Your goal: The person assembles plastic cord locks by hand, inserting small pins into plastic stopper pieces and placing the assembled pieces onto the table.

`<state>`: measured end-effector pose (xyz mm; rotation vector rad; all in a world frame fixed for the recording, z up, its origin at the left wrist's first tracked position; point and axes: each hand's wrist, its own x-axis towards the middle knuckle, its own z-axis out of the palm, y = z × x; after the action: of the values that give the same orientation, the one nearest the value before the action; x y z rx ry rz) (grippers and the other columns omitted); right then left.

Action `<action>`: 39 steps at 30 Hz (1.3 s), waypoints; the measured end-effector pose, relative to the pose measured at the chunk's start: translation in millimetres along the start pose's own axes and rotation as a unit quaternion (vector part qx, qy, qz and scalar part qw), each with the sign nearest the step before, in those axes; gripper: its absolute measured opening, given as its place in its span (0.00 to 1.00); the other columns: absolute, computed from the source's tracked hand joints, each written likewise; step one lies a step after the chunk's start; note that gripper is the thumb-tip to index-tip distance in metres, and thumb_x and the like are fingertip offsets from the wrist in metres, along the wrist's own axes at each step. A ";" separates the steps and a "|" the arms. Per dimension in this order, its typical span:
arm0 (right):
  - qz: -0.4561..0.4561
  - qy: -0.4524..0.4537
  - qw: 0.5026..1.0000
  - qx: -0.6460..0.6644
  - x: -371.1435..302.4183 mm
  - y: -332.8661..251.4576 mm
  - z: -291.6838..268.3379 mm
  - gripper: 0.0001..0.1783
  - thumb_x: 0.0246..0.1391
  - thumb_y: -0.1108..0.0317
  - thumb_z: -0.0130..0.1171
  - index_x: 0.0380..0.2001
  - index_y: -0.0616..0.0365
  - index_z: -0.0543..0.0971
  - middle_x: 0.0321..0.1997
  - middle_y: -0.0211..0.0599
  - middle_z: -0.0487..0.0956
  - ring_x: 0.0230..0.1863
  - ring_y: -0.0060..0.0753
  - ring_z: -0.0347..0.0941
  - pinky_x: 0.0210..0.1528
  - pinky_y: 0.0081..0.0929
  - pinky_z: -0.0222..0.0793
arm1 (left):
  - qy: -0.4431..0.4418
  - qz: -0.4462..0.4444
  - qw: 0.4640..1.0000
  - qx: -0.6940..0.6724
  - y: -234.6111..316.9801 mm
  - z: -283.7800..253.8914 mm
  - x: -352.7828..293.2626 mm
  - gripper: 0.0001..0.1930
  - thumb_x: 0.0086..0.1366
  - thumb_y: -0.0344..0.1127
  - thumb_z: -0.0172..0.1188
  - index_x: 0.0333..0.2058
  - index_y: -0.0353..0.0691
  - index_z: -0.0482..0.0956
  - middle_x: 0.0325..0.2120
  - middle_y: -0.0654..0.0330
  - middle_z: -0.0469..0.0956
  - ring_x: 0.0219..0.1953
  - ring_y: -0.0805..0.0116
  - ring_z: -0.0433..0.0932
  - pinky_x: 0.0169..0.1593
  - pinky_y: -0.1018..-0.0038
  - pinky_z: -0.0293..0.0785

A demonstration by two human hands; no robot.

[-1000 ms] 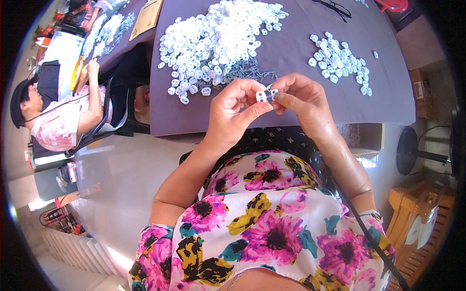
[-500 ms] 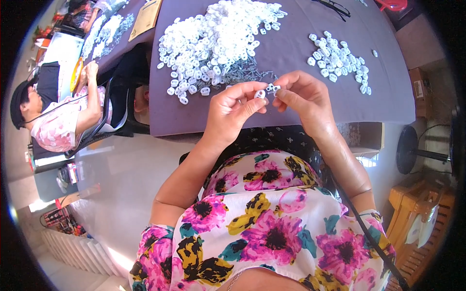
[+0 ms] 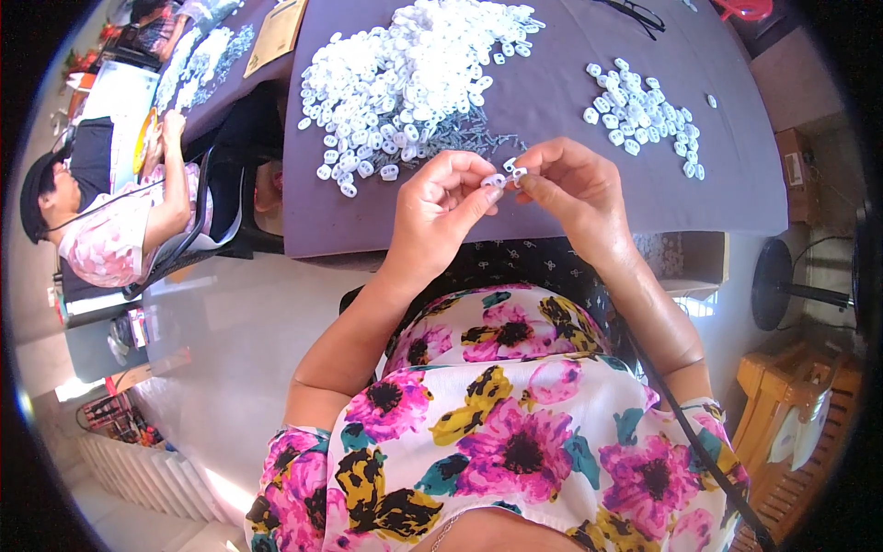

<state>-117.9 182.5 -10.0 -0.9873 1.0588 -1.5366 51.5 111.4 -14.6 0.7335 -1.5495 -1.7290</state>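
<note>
My left hand (image 3: 432, 210) pinches a small white oval plastic piece with two holes (image 3: 495, 181) between thumb and forefinger. Close against it, my right hand (image 3: 579, 189) grips more white plastic bits (image 3: 511, 166) at its fingertips; their exact shape is partly hidden by the fingers. Both hands meet just above the table's near side. Beyond them lies a big heap of similar white two-hole pieces (image 3: 395, 83), with thin dark grey parts (image 3: 464, 136) strewn along its near edge. A smaller cluster of white pieces (image 3: 635, 106) sits to the right.
Purple-grey cloth covers the table (image 3: 552, 101). Black-framed glasses (image 3: 639, 14) lie at the far edge. At left, a seated person (image 3: 120, 207) works at another table beside a dark chair (image 3: 230, 193). A cardboard box (image 3: 685, 262) stands below the table, a black fan (image 3: 773, 285) to the right.
The white piece in my left hand has turned between the fingers. The bits in my right hand have tilted and shifted slightly left. The heaps look unchanged.
</note>
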 end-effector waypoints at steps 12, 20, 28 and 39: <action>0.001 -0.008 1.000 0.017 -1.6 -0.3 -0.8 0.06 0.56 0.80 0.54 0.38 0.64 0.76 0.35 0.30 0.78 0.37 0.18 0.74 0.40 0.17 0.71 | -0.034 0.006 0.998 0.058 6.3 -2.4 -0.6 0.10 0.62 0.25 0.57 0.42 0.32 0.76 0.35 0.61 0.77 0.36 0.78 0.75 0.40 0.81 0.72; 0.034 -0.030 0.999 0.020 -1.4 0.4 2.3 0.06 0.56 0.80 0.54 0.37 0.64 0.76 0.34 0.31 0.78 0.36 0.19 0.75 0.38 0.17 0.71 | -0.042 -0.007 0.999 -0.022 7.5 -6.7 0.5 0.10 0.61 0.21 0.56 0.42 0.33 0.76 0.34 0.63 0.77 0.37 0.79 0.74 0.44 0.82 0.71; 0.046 -0.012 0.999 0.007 2.8 -1.2 -3.0 0.06 0.55 0.78 0.56 0.38 0.64 0.76 0.32 0.32 0.79 0.34 0.20 0.75 0.36 0.17 0.72 | -0.045 0.009 0.999 0.025 12.1 -7.5 2.4 0.11 0.61 0.20 0.56 0.43 0.31 0.78 0.35 0.63 0.76 0.38 0.80 0.74 0.43 0.82 0.70; 0.059 -0.005 0.998 0.010 4.4 0.5 -3.1 0.06 0.55 0.78 0.57 0.37 0.65 0.76 0.31 0.33 0.79 0.32 0.20 0.75 0.34 0.17 0.72 | -0.041 0.014 0.999 0.003 12.8 -4.1 2.4 0.12 0.61 0.20 0.56 0.44 0.31 0.78 0.35 0.63 0.74 0.37 0.79 0.74 0.42 0.82 0.71</action>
<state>-121.5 178.7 -10.9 -0.9012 1.0750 -1.4419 54.8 106.4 -2.3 0.6484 -1.6122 -1.7552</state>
